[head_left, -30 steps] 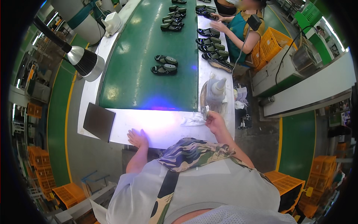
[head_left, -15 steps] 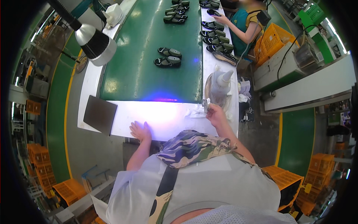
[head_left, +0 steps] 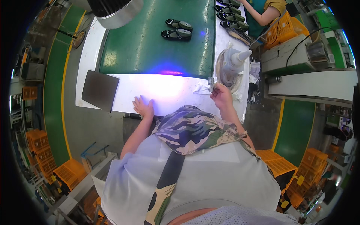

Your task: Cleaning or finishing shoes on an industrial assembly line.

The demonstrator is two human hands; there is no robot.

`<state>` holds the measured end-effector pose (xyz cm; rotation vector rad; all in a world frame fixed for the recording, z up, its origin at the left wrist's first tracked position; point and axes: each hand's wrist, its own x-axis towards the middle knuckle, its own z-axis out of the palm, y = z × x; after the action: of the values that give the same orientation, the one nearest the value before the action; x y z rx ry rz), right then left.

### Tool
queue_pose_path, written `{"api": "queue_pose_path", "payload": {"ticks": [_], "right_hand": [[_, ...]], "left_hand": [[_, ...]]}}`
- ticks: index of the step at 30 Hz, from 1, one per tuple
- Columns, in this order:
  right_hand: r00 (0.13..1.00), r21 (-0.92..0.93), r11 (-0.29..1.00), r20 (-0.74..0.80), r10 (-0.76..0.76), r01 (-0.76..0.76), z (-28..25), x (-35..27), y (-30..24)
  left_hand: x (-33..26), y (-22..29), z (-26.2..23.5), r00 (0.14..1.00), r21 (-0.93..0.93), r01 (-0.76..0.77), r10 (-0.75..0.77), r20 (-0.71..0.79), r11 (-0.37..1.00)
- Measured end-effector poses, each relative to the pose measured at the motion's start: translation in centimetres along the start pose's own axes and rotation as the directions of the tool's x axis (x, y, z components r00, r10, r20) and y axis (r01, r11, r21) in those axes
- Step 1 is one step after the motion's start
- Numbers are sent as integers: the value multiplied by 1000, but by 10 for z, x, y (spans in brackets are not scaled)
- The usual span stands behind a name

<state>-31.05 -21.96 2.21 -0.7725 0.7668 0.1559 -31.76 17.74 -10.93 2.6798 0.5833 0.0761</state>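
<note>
My left hand [head_left: 143,107] rests on the near edge of the white tabletop [head_left: 129,88], empty and with its fingers spread. On the right side, my right hand [head_left: 222,96] is closed, thumb and fingers pinched at a small grey metal-looking piece [head_left: 210,84]; its kind is too small to make out. Beside that piece lies crumpled white paper [head_left: 201,88]. Just beyond my right hand stands a translucent bottle with a white nozzle [head_left: 234,62]. Farther off, a pair of dark strapped shoes [head_left: 177,34] lies on the green belt [head_left: 150,52].
A dark brown board [head_left: 100,90] lies at the table's left end. A lamp head [head_left: 119,14] hangs over the far left. More shoes [head_left: 234,25] line the right ledge, near a co-worker's arm [head_left: 258,15]. Orange crates [head_left: 277,163] stand behind me on both sides.
My view has shifted, so the table, shoes and lamp sit higher in the picture. The co-worker's hand with a shoe has left view. My hands keep about the same places on the table.
</note>
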Motion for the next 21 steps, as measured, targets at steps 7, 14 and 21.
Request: {"api": "queue_pose_path", "payload": {"ticks": [7, 14, 21], "right_hand": [[999, 126, 991, -16, -33, 34, -9, 8, 9], [975, 252, 961, -214, -64, 118, -35, -1, 12], [918, 330, 922, -391, -61, 201, -74, -24, 13]], "left_hand": [[62, 44, 16, 972, -519, -152, 224, 78, 841], [197, 216, 71, 754, -593, 605, -143, 641, 532], [272, 365, 147, 774, -722, 633, -228, 590, 280]]}}
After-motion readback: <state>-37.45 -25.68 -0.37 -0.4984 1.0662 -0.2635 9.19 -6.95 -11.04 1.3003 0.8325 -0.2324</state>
